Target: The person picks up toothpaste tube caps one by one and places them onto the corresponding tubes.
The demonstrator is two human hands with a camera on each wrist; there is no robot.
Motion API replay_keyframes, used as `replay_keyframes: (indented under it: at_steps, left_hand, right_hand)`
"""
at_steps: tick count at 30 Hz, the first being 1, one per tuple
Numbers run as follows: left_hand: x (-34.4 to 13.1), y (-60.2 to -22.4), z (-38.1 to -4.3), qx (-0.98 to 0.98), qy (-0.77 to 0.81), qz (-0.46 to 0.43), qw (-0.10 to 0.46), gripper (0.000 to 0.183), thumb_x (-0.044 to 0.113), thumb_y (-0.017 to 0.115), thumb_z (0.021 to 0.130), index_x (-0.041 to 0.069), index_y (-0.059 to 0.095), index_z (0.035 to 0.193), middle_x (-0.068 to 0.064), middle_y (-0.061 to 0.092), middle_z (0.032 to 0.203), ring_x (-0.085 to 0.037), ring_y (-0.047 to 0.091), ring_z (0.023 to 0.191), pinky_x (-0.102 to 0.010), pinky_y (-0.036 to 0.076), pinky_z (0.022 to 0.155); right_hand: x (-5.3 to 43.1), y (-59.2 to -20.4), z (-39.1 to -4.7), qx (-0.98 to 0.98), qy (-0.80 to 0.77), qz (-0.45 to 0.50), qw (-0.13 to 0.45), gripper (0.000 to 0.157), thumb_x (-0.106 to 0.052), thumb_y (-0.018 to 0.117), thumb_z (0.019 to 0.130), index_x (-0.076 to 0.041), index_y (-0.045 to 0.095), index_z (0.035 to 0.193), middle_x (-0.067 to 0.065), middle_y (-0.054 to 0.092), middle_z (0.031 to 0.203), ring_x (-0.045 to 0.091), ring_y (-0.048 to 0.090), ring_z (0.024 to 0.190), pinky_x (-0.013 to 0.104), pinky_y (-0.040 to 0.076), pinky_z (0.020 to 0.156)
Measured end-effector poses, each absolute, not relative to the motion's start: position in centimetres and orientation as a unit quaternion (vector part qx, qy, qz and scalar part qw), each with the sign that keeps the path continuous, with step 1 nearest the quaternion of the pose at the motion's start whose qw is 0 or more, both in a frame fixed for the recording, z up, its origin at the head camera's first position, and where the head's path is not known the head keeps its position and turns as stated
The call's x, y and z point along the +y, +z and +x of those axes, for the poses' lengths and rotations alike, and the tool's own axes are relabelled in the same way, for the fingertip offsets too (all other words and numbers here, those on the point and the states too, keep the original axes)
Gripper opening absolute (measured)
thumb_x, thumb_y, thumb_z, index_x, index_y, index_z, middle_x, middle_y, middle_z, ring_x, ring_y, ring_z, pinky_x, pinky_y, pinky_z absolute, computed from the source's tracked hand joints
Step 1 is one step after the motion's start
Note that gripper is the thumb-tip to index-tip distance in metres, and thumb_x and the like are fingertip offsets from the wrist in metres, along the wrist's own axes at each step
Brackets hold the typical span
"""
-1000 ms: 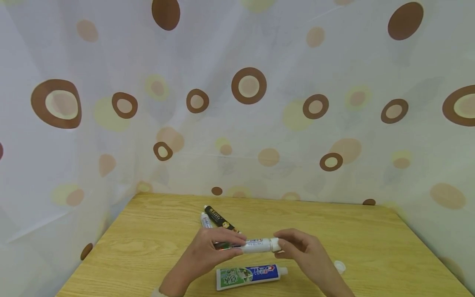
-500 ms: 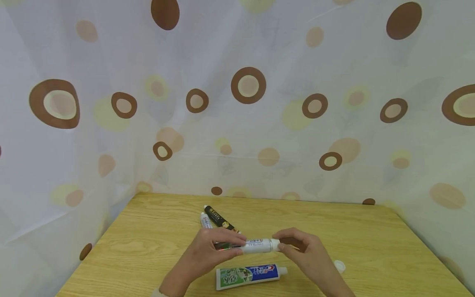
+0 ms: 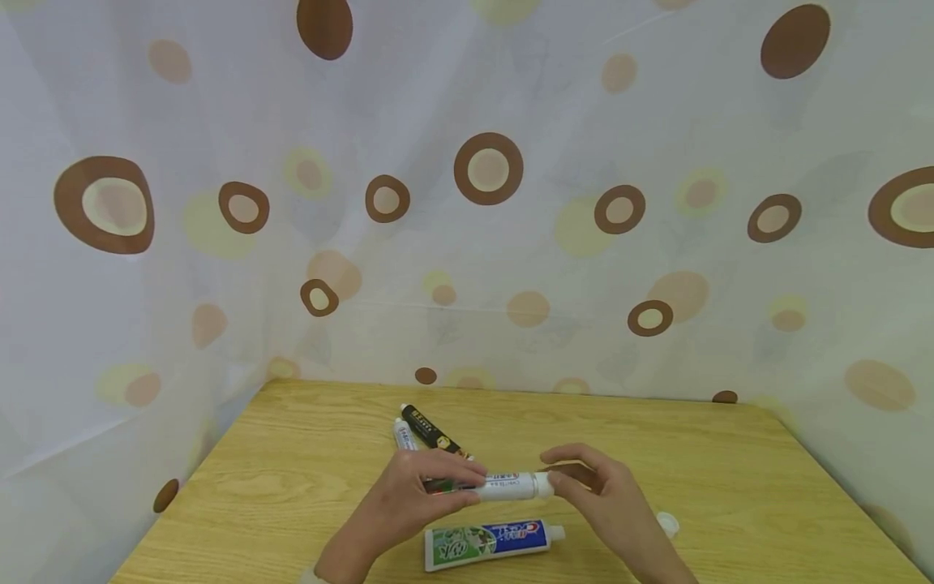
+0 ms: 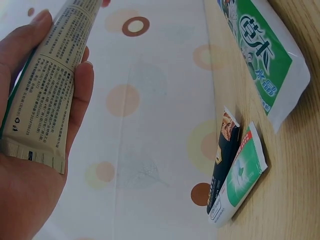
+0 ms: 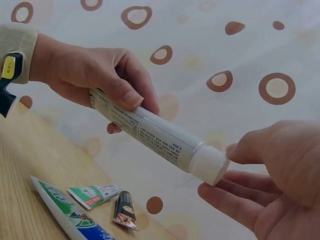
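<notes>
Your left hand (image 3: pixel 409 495) grips a pale tube (image 3: pixel 508 487); your right hand (image 3: pixel 611 496) pinches its white cap (image 5: pixel 207 165). Nearer you, a green-and-blue toothpaste tube (image 3: pixel 489 544) lies on the table (image 3: pixel 744 495).

Smooth plastic is seen on the held tube (image 3: pixel 508 487) and cap (image 5: pixel 206 164); wood grain is shown by the tabletop (image 3: pixel 700 462), creases by the sheeting (image 3: pixel 554 105) at twelve o'clock.

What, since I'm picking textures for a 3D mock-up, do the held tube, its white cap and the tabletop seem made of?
Held tube: likely plastic or laminate, smooth with soft sheen and a flattened end. White cap: probably rigid plastic, smooth, opaque, crisply round. Tabletop: satin wood or wood-look laminate; grain shows, but can't settle which.
</notes>
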State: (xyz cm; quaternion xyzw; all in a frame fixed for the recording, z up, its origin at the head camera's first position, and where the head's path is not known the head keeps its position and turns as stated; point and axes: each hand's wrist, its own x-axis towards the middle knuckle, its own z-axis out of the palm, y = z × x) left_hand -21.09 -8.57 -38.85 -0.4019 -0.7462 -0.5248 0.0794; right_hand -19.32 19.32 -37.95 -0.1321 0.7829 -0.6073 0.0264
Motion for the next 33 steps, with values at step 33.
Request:
replay_keyframes:
  at_steps: [33]
  left_hand:
    - [-8.62, -38.82, -21.05, -0.748, -0.526, -0.397, 0.078, 0.020, 0.022, 0.072, 0.091, 0.010, 0.078, 0.106, -0.008, 0.076, 0.110, -0.012, 0.072, 0.096, -0.024, 0.060, 0.067]
  right_hand:
    - [19.06, -37.84, -19.11, 0.786, -0.598, -0.153, 0.026, 0.030, -0.025, 0.066, 0.096, -0.003, 0.066, 0.116, 0.016, 0.066, 0.119, 0.011, 0.067, 0.102, 0.026, 0.058, 0.088]
